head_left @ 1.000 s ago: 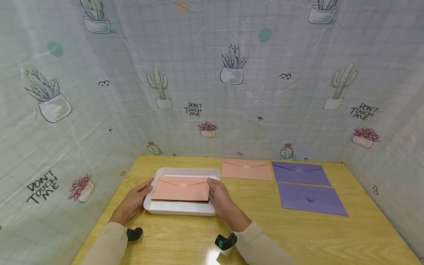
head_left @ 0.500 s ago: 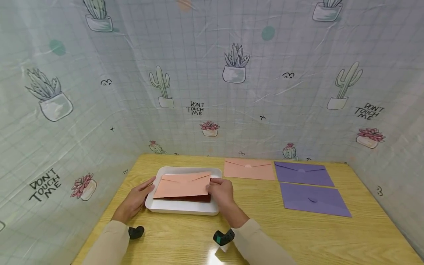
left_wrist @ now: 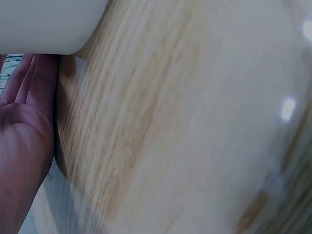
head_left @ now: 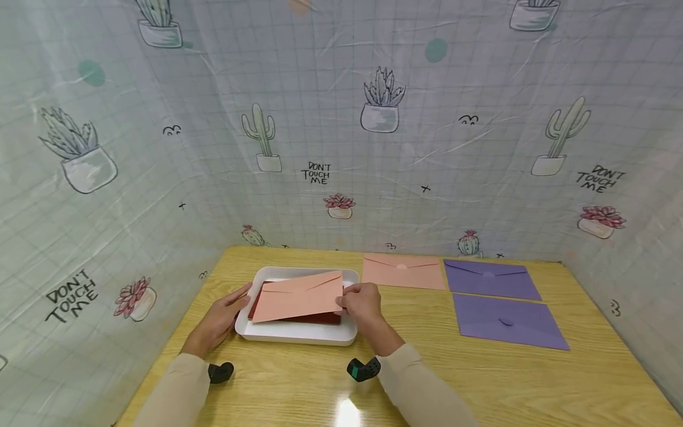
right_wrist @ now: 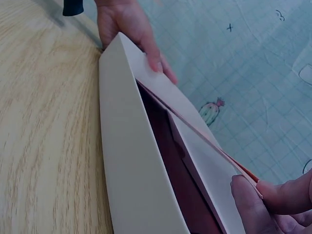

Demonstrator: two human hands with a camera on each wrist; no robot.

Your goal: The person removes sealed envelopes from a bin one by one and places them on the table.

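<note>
My right hand [head_left: 364,305] pinches the right edge of a pink envelope [head_left: 299,296] between thumb and fingers. That envelope is tilted, its right side raised above a dark red, flat paper item [head_left: 320,318], probably another envelope. Both are within the white rectangular tray [head_left: 299,340]. My left hand [head_left: 216,323] rests along the tray's left side with its fingers fairly straight. In the right wrist view the pinching fingertips [right_wrist: 246,195] and the gap under the envelope show up close. The left wrist view has the left palm [left_wrist: 24,126] beside the tray's outer wall.
Another pink envelope [head_left: 402,273] lies on the wooden table [head_left: 427,338] behind and right of the tray. Two purple envelopes [head_left: 491,280] lie farther right, one in front of the other. A patterned curtain [head_left: 299,77] encloses the back and sides.
My right hand has pinched the pink envelope's right edge, lifted it and shifted it slightly right, baring more of the dark red item beneath. The left hand stays at the tray.
</note>
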